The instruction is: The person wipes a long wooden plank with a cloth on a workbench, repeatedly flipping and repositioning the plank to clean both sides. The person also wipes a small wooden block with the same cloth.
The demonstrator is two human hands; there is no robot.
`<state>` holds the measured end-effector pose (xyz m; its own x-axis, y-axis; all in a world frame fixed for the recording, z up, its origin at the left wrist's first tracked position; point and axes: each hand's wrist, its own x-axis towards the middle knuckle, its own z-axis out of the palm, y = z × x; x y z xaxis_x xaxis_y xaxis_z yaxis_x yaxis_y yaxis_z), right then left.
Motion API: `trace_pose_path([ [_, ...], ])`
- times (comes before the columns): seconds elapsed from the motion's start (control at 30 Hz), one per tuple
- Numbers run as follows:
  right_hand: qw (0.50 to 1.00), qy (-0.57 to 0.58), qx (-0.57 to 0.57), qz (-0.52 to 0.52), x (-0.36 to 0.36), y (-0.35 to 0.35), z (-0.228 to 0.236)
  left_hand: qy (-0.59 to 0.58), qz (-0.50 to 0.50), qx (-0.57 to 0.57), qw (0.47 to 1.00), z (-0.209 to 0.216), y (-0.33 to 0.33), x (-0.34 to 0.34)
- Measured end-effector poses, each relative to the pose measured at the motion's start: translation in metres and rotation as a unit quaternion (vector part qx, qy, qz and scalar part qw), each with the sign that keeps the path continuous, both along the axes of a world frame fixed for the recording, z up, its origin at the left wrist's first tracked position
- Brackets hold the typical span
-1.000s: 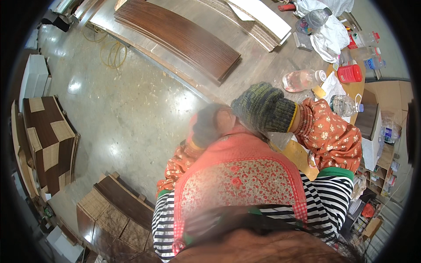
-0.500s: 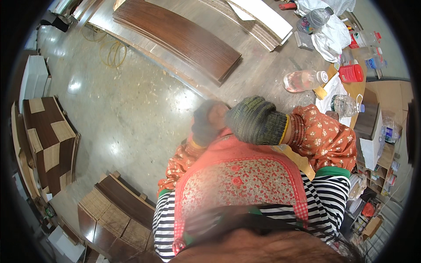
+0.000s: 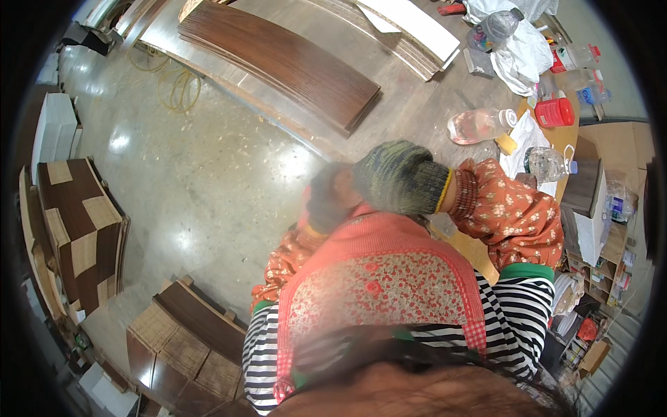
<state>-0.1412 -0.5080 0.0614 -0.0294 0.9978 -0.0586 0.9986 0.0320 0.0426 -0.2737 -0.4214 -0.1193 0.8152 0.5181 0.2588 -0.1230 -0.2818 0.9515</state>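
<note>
In front of my waist, above the red apron (image 3: 372,281) with its floral panel, my two hands are close together. My right hand (image 3: 403,177), in a grey-green knitted glove with a yellow edge, has its fingers curled closed; whatever may be in them is hidden. Right against it, my left hand (image 3: 330,198) is smeared; it shows a dark glove and bare skin at the fingers, but how they are bent does not show. Beyond my hands is the workbench (image 3: 417,104), where a clear bottle with a white cap (image 3: 479,126) lies on its side.
Brown wood-grain boards (image 3: 285,62) are stacked on the bench, beside white-topped panels (image 3: 417,31). At the right are a red jar (image 3: 554,112), a bottle with a handle (image 3: 545,163) and a white plastic bag (image 3: 521,66). More board stacks (image 3: 83,233) stand on the floor at left.
My right hand has risen slightly, away from my body. My left hand stays beside it, still blurred. The surroundings have shifted a little with the head.
</note>
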Motion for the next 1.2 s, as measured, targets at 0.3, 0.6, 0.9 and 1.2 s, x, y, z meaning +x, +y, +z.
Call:
trace_pose_path([
  [0.3,0.957,0.091,-0.232,-0.149,0.000,0.012,0.000,-0.039,-0.044,-0.010,0.998,0.000,0.006,-0.001],
  [0.6,0.972,0.035,-0.100,-0.208,-0.007,-0.006,0.004,0.030,-0.014,0.245,0.969,-0.006,0.004,0.003],
  [0.9,0.992,0.091,-0.086,-0.033,0.002,-0.010,-0.002,-0.045,-0.036,0.115,0.992,0.022,0.009,0.002],
  [1.2,0.983,0.080,-0.136,-0.089,0.001,-0.007,0.003,0.003,-0.077,0.082,0.994,0.024,0.014,0.007],
])
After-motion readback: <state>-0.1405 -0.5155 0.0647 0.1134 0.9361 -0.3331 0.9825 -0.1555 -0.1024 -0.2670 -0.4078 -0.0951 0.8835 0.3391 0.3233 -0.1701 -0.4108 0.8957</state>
